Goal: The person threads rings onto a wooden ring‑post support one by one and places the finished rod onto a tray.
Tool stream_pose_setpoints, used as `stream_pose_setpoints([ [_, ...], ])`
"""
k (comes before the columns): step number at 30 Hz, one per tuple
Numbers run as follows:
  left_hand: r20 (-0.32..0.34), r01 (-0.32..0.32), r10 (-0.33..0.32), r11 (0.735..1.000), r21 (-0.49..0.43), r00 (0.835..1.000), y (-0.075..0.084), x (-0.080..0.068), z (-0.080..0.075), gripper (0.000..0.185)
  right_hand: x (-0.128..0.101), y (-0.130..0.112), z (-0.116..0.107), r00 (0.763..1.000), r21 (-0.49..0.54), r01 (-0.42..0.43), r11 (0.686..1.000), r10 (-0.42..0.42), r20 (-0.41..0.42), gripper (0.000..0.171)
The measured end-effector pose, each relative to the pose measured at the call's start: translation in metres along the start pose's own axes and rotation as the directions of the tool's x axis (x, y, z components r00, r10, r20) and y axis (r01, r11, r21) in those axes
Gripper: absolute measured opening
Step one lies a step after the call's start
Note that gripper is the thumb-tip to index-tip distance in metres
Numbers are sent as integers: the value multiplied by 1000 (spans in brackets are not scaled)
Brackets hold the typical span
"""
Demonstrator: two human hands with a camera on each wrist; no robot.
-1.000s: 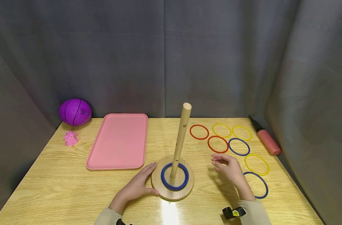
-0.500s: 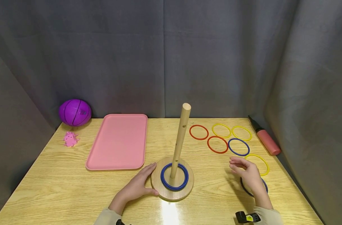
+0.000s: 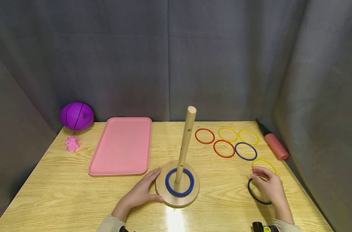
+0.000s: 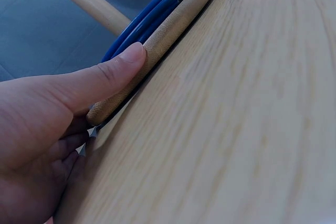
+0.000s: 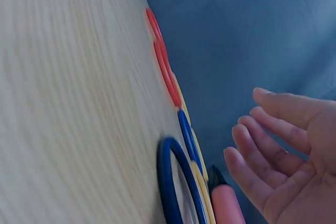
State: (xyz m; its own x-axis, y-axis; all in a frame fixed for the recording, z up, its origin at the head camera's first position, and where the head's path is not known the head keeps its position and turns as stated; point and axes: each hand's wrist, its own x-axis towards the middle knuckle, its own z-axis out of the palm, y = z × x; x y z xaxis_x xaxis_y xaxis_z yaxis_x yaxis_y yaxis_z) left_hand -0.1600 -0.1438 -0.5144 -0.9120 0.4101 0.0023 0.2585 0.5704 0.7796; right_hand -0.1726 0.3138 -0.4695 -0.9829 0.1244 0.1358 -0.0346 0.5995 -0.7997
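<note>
Resting against the near-left rim of the round wooden base (image 3: 177, 198), left hand (image 3: 141, 192) with thumb laid straight along the base edge and fingers relaxed at its side, no closed grip (thumb pad plainly flat on the rim in the left wrist view). Lying on that base, around the foot of the upright wooden peg (image 3: 186, 144), a blue ring (image 3: 180, 192). Hovering over the near blue ring (image 3: 254, 195) on the table (image 3: 62, 193) at the right, right hand (image 3: 269, 187), fingers loosely bent and spread, pinching nothing; in the right wrist view fingers (image 5: 252, 150) apart from the ring below, touch not plainly shown. Just behind that hand, a yellow ring (image 3: 264, 161), partly hidden by the fingers. Farther back, flat on the table, another blue ring (image 3: 245, 151), two red rings (image 3: 223, 149) and (image 3: 204, 136), and two more yellow rings (image 3: 228, 134) and (image 3: 249, 137). Along the far right edge, a pink hand pump (image 3: 273, 145). Left of the peg, a pink tray (image 3: 122, 146); beyond it, a small pink toy (image 3: 72, 143) and a purple ball (image 3: 77, 116) at the far-left corner.
</note>
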Motion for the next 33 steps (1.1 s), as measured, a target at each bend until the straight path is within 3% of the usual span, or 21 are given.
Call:
stream_pose_setpoints([
  [4, 0, -2, 2, 1000, 7, 1000, 0, 0, 0, 108, -2, 7, -11, 998, -126, -33, 991, 26, -52, 37],
  [9, 1, -2, 2, 1000, 6, 1000, 0, 0, 0, 109, -5, 18, -22, 990, -229, -131, 965, 114, -82, 38],
  [16, 0, -8, 8, 1000, 7, 1000, 0, 0, 0, 109, -5, 26, -29, 972, -269, -232, 935, 214, -98, 37],
  [24, 1, -5, 5, 1000, 11, 1000, 0, 1, 0, 109, -4, 32, -32, 965, -308, -261, 915, 238, -111, 37],
  [33, -1, -4, 4, 1000, 13, 1000, 0, 1, 0, 108, -1, 36, -34, 960, -343, -272, 899, 275, -41, 34],
])
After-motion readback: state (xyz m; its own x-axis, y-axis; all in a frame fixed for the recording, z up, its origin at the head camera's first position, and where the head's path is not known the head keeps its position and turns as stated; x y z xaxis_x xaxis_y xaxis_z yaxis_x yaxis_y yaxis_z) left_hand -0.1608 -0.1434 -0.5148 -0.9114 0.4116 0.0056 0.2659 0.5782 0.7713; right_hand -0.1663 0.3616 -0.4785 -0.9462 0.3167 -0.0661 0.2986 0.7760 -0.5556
